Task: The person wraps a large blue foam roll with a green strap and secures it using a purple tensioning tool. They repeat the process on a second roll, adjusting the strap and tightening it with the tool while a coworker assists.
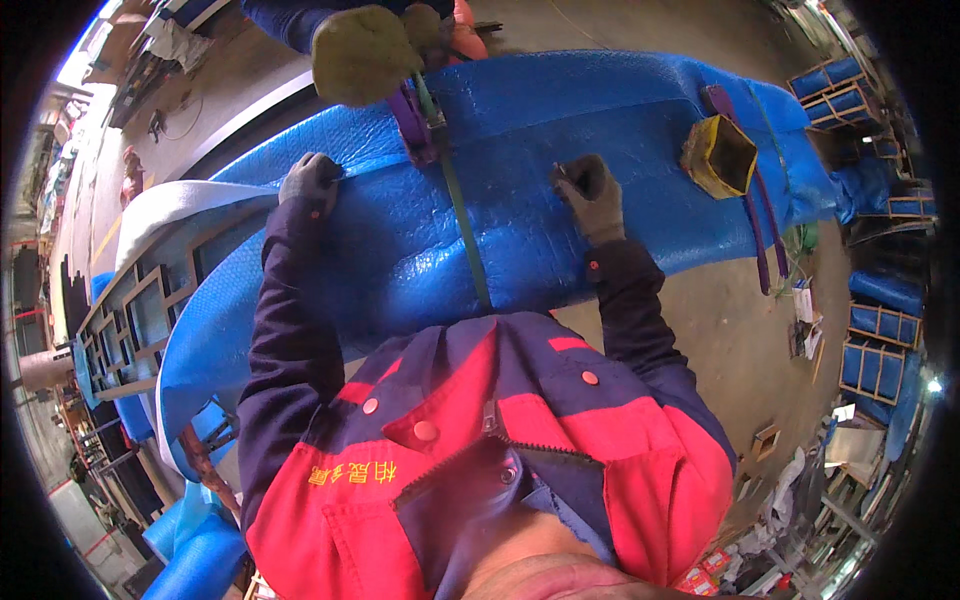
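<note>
A long panel wrapped in blue bubble wrap (530,110) lies in front of me. My gloved left hand (312,182) is closed on the wrap's edge, beside a white foam sheet (185,207). My gloved right hand (592,197) is curled over the wrap, thumb and fingers close together; a small pale tip shows at them, too small to name. Between my hands a green strap (463,225) runs across the bundle, a purple bar (412,128) at its far end. To the right, a yellow-and-black tape roll (720,157) sits on the wrap near another purple bar (760,225).
Across the bundle another person in a dark blue sleeve (285,22) stands by a rounded khaki thing (365,55). Dark lattice frames (150,310) stick out at the left. Blue-wrapped crates (880,340) stand at the right; blue rolls (200,550) lie lower left.
</note>
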